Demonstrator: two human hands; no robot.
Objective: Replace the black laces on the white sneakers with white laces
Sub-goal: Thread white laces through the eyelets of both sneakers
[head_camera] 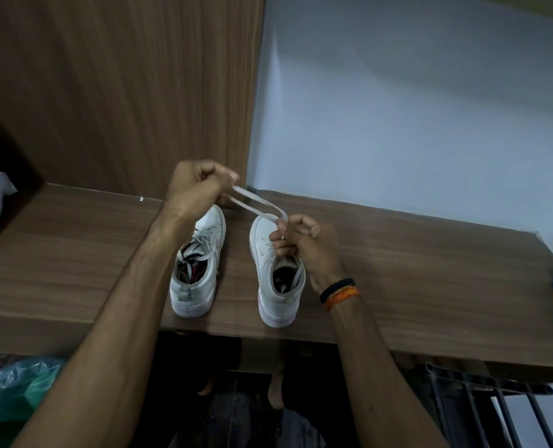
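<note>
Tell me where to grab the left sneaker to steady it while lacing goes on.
Grip the left sneaker at its heel collar, coming from the near edge of the wooden shelf. The heel points toward you, upright and uncovered, while loose laces fill the opening and the left hand with the white lace hangs over the toe.

- My left hand is hovering above the toe of the left sneaker, which is sitting on the shelf just under and behind that hand's wrist.
- My right hand is resting over the tongue of the right sneaker, standing beside the other one, apart from it.
- The lace is stretching between my two hands, above the gap between both toes.
- A bag is lying below the shelf, left of my left forearm.
- A rack is standing below, right of my right forearm.
</note>
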